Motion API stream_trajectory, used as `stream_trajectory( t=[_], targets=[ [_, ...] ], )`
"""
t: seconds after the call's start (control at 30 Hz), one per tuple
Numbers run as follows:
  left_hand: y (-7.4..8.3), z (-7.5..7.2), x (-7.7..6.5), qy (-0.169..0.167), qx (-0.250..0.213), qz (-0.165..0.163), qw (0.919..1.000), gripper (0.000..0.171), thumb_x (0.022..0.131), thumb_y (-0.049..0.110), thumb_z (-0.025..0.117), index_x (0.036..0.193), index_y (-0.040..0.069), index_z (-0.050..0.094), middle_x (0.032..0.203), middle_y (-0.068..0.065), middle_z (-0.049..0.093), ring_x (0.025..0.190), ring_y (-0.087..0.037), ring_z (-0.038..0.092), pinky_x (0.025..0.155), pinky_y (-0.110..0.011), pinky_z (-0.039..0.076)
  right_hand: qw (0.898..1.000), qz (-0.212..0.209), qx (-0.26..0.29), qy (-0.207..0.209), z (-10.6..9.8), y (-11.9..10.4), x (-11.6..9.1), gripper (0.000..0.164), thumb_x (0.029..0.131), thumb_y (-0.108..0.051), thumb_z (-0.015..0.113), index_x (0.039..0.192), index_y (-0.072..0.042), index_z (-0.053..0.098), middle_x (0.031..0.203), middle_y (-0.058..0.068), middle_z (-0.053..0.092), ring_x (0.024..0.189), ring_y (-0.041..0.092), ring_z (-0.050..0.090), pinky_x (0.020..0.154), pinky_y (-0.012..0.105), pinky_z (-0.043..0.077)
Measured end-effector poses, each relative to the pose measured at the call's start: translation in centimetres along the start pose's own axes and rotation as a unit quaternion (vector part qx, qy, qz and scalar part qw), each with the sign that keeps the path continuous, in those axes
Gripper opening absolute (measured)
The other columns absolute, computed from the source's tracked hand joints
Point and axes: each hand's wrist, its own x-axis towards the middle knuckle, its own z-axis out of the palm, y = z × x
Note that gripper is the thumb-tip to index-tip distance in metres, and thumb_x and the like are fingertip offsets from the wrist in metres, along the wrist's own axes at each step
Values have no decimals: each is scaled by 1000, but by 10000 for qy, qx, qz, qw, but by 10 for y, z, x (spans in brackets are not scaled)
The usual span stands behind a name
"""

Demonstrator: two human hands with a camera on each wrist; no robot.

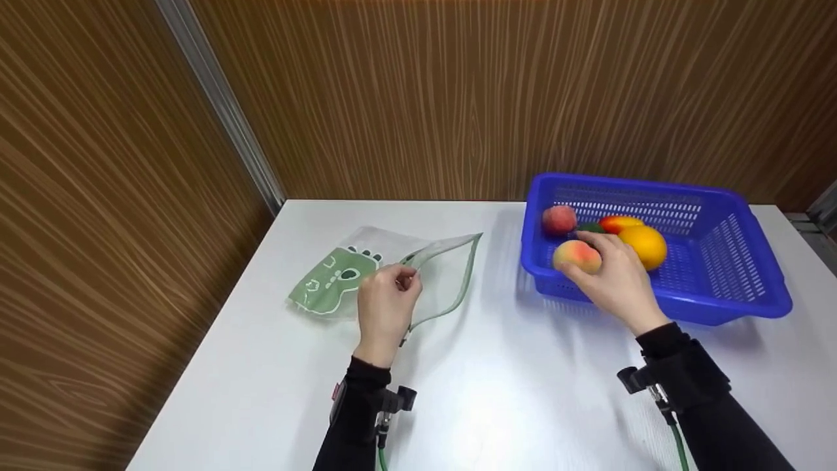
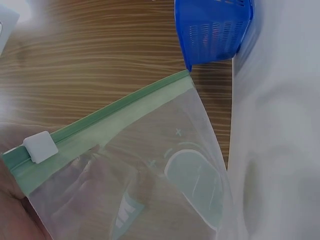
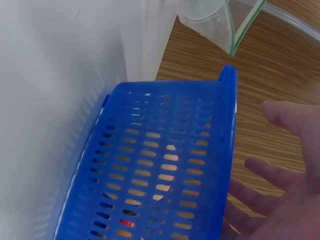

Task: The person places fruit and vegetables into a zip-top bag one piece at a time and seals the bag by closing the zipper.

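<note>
My left hand (image 1: 387,304) pinches one side of a clear zip bag (image 1: 444,281) with a green cartoon print. The bag's mouth gapes toward the right. In the left wrist view, a white slider (image 2: 41,147) sits on the green zip strip (image 2: 120,107) close to the fingers. My right hand (image 1: 618,278) reaches over the near left rim of a blue basket (image 1: 719,304), around a pale peach (image 1: 577,256). In the right wrist view its thumb and fingers (image 3: 270,172) are spread, with no fruit visible between them; some fingertips are hidden behind the rim.
Inside the basket lie a red peach (image 1: 559,220), an orange (image 1: 646,246), a red-yellow fruit (image 1: 620,224) and a dark green one (image 1: 592,227). A wood-grain panel (image 1: 405,98) stands behind the white table (image 1: 497,392), another at its left.
</note>
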Motion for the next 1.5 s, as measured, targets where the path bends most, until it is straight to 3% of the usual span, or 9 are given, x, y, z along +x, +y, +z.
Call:
stream_trajectory(
  t=[0.17, 0.3, 0.5, 0.7, 0.93, 1.13, 1.33, 1.5],
  targets=[
    [1, 2, 1, -20, 62, -28, 10000, 8, 81, 12, 66, 78, 11, 74, 64, 2, 66, 59, -9, 58, 57, -23, 45, 9989, 276, -263, -277, -4, 9, 13, 64, 85, -38, 66, 134, -2, 47, 136, 27, 48, 121, 46, 43, 103, 62, 32],
    [1, 2, 1, 15, 89, -6, 10000, 8, 81, 13, 67, 77, 11, 74, 64, 2, 66, 59, -9, 58, 57, -23, 45, 9955, 444, -417, -723, -4, 13, 23, 72, 85, -45, 65, 137, -1, 43, 138, 31, 45, 120, 47, 42, 103, 63, 32],
    [3, 3, -1, 4, 114, 17, 9999, 8, 81, 13, 67, 77, 11, 73, 65, 1, 66, 59, -9, 59, 57, -23, 45, 9837, 759, -643, -1497, -3, 16, 38, 78, 85, -48, 63, 140, 0, 38, 134, 33, 44, 115, 46, 45, 102, 63, 34],
    [3, 2, -2, 6, 149, 21, 9999, 9, 81, 13, 66, 77, 11, 74, 65, 1, 66, 59, -9, 59, 57, -24, 45, 9715, 994, -805, -1997, 1, 19, 51, 81, 84, -48, 64, 143, -1, 34, 134, 32, 41, 114, 45, 44, 105, 63, 31],
    [4, 2, -3, -35, 144, 33, 9999, 9, 81, 13, 66, 78, 10, 74, 65, 1, 66, 59, -9, 60, 57, -23, 46, 9659, 804, -887, -2294, 5, 24, 63, 81, 83, -41, 66, 141, 5, 34, 135, 32, 47, 115, 43, 49, 108, 60, 32],
    [5, 2, -5, -31, 229, 59, 9997, 7, 80, 13, 67, 77, 12, 73, 64, 3, 65, 59, -7, 58, 56, -22, 45, 9600, 596, -1025, -2538, 9, 29, 69, 77, 81, -36, 67, 140, 4, 36, 130, 31, 52, 111, 43, 51, 106, 60, 35],
    [6, 2, -6, -76, 188, 26, 9998, 8, 80, 14, 67, 77, 12, 73, 64, 3, 65, 59, -8, 58, 57, -22, 44, 9458, 805, -994, -2985, 12, 35, 72, 79, 83, -34, 63, 141, 8, 29, 135, 34, 46, 115, 46, 49, 107, 62, 33],
    [7, 3, -6, -82, 188, 49, 9998, 8, 81, 15, 67, 76, 12, 73, 64, 2, 65, 59, -8, 58, 57, -22, 44, 9437, 834, -1014, -3038, 12, 39, 73, 74, 84, -31, 60, 137, 10, 30, 130, 35, 47, 110, 46, 50, 106, 62, 35]
  ],
)
